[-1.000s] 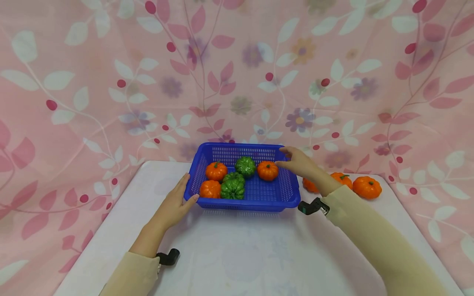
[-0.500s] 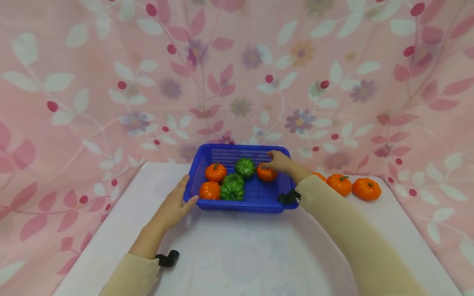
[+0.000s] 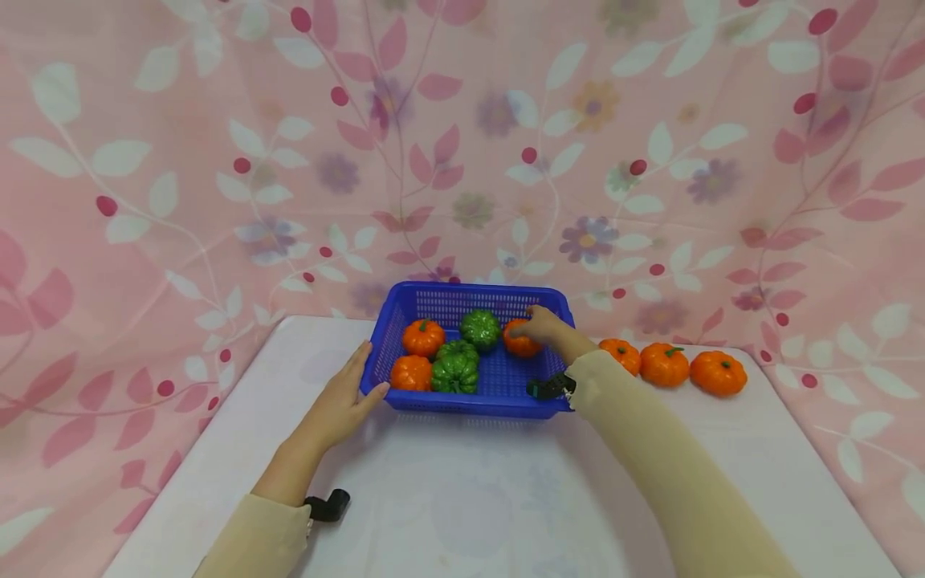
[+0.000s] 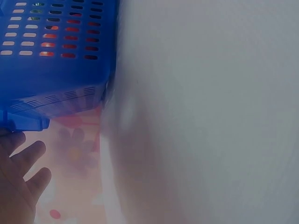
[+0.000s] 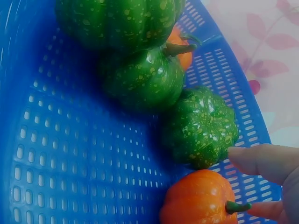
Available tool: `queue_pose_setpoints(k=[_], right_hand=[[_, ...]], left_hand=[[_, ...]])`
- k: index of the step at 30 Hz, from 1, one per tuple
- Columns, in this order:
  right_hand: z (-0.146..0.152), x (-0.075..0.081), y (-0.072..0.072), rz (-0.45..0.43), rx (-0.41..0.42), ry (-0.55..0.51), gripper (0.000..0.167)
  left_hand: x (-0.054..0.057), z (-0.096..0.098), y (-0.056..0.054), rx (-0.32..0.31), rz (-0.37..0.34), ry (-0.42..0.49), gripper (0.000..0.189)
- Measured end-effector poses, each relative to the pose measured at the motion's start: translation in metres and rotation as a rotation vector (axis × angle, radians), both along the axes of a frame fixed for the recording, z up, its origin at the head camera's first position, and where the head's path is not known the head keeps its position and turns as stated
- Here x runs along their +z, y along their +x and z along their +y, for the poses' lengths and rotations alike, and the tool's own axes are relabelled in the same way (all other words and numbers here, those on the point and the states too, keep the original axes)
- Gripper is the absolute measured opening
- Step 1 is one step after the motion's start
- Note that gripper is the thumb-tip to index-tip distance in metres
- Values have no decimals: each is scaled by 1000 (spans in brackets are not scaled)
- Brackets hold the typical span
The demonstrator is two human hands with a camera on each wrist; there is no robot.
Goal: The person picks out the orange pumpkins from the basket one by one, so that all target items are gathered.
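A blue plastic basket (image 3: 491, 405) stands on the white-covered table, with orange and green toy pumpkins in it. My left hand (image 3: 340, 405) lies at its left end, fingers straight along the outer side and thumb near the front corner. Inside the basket, my right hand (image 3: 547, 327) is over the rightmost orange pumpkin (image 3: 522, 341). In the right wrist view, one straight finger reaches close to a speckled green pumpkin (image 5: 201, 128), and another fingertip meets the orange pumpkin's green stem (image 5: 238, 207). The right palm is out of sight.
Three orange pumpkins stand in a row on the table right of the basket, the outermost pumpkin (image 3: 718, 373) near the table's right edge. A pink floral cloth (image 3: 462, 160) hangs behind the table. More pumpkins fill the basket's left half, including an orange pumpkin (image 3: 423, 339).
My right hand has moved left from the basket's right rim to over the rightmost orange pumpkin, then dipped slightly. The left hand and the basket have stayed in place.
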State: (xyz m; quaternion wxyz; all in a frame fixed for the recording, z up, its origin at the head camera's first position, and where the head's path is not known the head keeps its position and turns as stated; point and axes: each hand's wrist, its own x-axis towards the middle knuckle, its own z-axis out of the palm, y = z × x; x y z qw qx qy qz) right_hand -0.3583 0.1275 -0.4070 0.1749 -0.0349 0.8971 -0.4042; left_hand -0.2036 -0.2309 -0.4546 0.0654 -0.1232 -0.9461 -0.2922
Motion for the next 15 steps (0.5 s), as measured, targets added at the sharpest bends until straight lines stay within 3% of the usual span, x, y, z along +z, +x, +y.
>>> queue_pose_setpoints(k=[10,15], right_hand=[[-1,-1,0,48,88,90,72],[-1,0,1,44,85,120,73]], left_hand=[[-2,-2,-2,-5,10,-5,83],[-2,-1,-2,-8,8,-2,83]])
